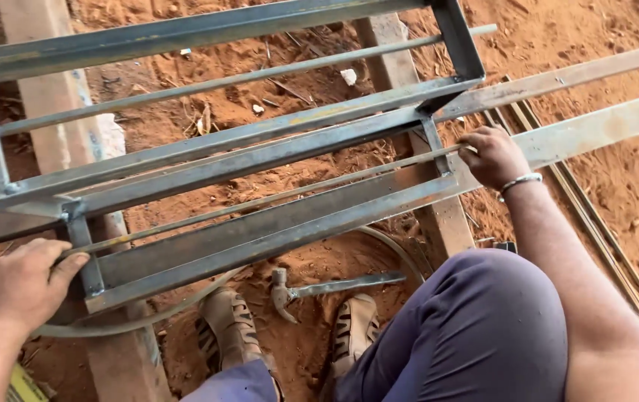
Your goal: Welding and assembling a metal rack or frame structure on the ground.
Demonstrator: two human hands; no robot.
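Down at the near-left corner of the steel frame (pixel 245 149), left hand (pixel 22 286) curled loosely, thumb against the short upright post there, fingers folded near the end of the thin rod (pixel 260 199); cannot tell whether closed on anything. Under that corner, a wooden plank (pixel 122 365) lying on red dirt (pixel 595 22), with a second plank (pixel 446 223) under the frame's right end. Between the two planks, on the ground below the frame, a hammer (pixel 319 289) with a metal handle, lying just ahead of two sandalled feet (pixel 230 327). Further right, right hand (pixel 492 156) at the frame's near-right corner, fingertips pinched narrowly on the right end of the thin rod beside the short upright. Silver bangle (pixel 519 181) on that wrist. Beyond the hand, long flat steel bars (pixel 602 123) running off toward the right edge.
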